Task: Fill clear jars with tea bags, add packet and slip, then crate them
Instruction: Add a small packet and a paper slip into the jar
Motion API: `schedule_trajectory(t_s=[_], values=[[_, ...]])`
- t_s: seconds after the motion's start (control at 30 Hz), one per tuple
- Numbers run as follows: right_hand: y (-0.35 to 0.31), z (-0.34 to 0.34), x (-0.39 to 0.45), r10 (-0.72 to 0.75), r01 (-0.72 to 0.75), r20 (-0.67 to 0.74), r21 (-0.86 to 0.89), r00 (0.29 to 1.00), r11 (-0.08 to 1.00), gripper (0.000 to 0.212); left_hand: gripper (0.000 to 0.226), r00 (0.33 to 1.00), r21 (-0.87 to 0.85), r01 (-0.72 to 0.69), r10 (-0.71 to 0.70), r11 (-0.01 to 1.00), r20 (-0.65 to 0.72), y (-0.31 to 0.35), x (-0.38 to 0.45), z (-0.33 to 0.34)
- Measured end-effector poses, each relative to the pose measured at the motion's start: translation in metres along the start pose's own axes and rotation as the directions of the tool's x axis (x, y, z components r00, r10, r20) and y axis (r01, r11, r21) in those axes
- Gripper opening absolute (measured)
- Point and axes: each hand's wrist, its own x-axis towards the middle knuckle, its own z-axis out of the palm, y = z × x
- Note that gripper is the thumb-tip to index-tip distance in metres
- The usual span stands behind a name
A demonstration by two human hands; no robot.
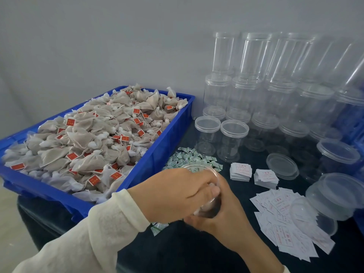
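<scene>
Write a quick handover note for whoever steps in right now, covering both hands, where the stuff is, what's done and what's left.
Left hand: grip over the mouth of a clear jar.
Right hand: holds that same jar from below.
Tea bags: heaped in the blue crate on the left.
Green-and-white packets: piled beside the crate.
Paper slips: two stacks plus a loose spread nearer the person.
Empty lidded jars: stacked at the back right; a loose lid lies on the table.
Done: no filled jar is visible.
Left: fill this jar, add packet and slip, crate it, repeat.
</scene>
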Motion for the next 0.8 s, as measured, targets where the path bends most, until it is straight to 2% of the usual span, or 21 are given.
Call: schedule_trajectory(t_s=[0.07,0.17,0.23,0.57,0.67,0.8], values=[[0.001,-0.002,0.000,-0.002,0.002,-0.003,-0.008,1.000,1.000,0.078,0.036,0.999,-0.108,-0.002,0.008,0.994,0.047,0.001,-0.003,0.002],[0.000,-0.003,0.000,0.015,-0.015,-0.019,-0.010,1.000,1.000,0.068,0.059,0.996,-0.031,-0.010,0.013,0.999,0.088,0.003,-0.003,0.008],[0.000,-0.002,-0.002,0.014,-0.014,-0.032,-0.026,0.999,1.000,0.067,0.066,0.996,0.030,-0.048,0.045,0.998,0.077,0.004,-0.001,0.012],[-0.002,-0.001,-0.008,-0.012,0.012,-0.055,-0.007,0.998,1.000,0.102,0.071,0.985,0.274,-0.135,0.100,0.952,0.137,0.013,0.008,0.015],[0.000,-0.001,-0.009,-0.020,0.020,-0.050,-0.005,0.999,1.000,0.102,0.070,0.987,0.255,-0.115,0.081,0.960,0.141,0.018,0.010,0.014],[-0.001,-0.007,-0.004,-0.004,0.005,-0.028,0.042,1.000,0.999,0.083,0.070,0.992,0.105,-0.041,0.028,0.994,0.125,0.017,0.015,-0.003]])
